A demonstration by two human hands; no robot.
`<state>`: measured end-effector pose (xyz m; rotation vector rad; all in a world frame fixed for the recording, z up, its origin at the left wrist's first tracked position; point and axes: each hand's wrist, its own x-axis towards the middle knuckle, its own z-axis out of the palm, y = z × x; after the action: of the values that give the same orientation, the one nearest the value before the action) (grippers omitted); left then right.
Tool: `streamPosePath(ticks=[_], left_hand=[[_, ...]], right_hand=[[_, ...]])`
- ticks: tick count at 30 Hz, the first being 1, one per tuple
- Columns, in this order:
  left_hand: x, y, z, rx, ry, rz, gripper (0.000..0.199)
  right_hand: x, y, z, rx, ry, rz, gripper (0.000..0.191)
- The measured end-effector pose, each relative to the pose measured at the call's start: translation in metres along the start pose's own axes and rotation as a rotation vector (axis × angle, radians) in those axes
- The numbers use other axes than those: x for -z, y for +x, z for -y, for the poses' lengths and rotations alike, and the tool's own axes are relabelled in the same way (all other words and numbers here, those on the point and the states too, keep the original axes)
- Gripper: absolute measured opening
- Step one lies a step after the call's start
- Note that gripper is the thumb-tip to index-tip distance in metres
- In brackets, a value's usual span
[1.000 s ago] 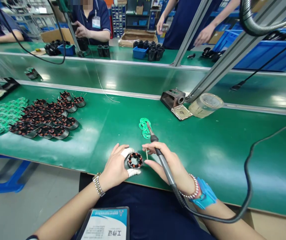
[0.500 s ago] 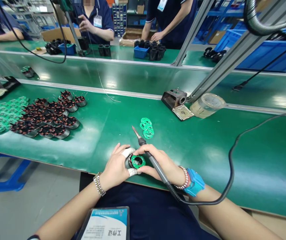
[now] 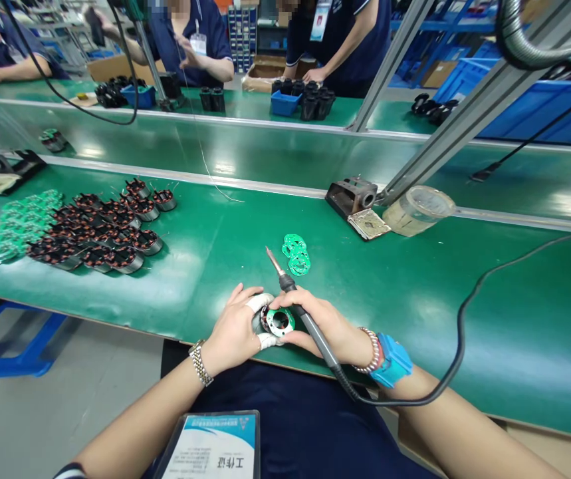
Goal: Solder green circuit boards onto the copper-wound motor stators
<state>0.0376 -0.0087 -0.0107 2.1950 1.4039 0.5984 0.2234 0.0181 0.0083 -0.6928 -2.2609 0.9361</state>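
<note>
My left hand (image 3: 232, 330), with white finger covers on its thumb and a finger, is closed around the side of a motor stator (image 3: 258, 322) near the table's front edge. A green ring-shaped circuit board (image 3: 289, 324) sits at the stator's right end face; whether it is fully seated I cannot tell. The fingertips and thumb of my right hand (image 3: 338, 336) pinch this board at its edges. A soldering iron (image 3: 319, 339) also rests in my right hand, its tip pointing up and left, away from the stator. Several loose circuit boards (image 3: 296, 254) lie just beyond the tip.
Several wound stators (image 3: 100, 233) and a pile of green boards (image 3: 28, 223) cover the left. An iron stand (image 3: 352, 194) with a sponge tray (image 3: 369, 224) and a plastic tub (image 3: 417, 211) stand at back right. The iron's cable (image 3: 460, 319) loops rightward. Co-workers stand across the bench.
The circuit board has tilted slightly and now catches the light, while both hands keep their hold. Across the bench, a co-worker's hands have moved apart, one raised to the left. The view has shifted slightly.
</note>
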Motion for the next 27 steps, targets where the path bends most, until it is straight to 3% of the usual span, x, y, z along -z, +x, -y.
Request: streamPosePath(ticks=[2, 10, 23, 27], left_hand=[[-0.001, 0.0, 0.001, -0.003, 0.004, -0.005, 0.053], [-0.001, 0.0, 0.002, -0.005, -0.009, -0.001, 0.054], [-0.002, 0.0, 0.0, -0.006, -0.005, 0.001, 0.049], [0.0, -0.002, 0.001, -0.023, -0.026, 0.005, 0.066]], right_hand=[[-0.002, 0.0, 0.0, 0.001, -0.027, 0.005, 0.031], [-0.019, -0.005, 0.0, -0.002, -0.066, -0.187, 0.034], [-0.02, -0.004, 0.002, -0.028, -0.066, -0.197, 0.029], [-0.017, -0.003, 0.003, -0.023, -0.052, -0.201, 0.033]])
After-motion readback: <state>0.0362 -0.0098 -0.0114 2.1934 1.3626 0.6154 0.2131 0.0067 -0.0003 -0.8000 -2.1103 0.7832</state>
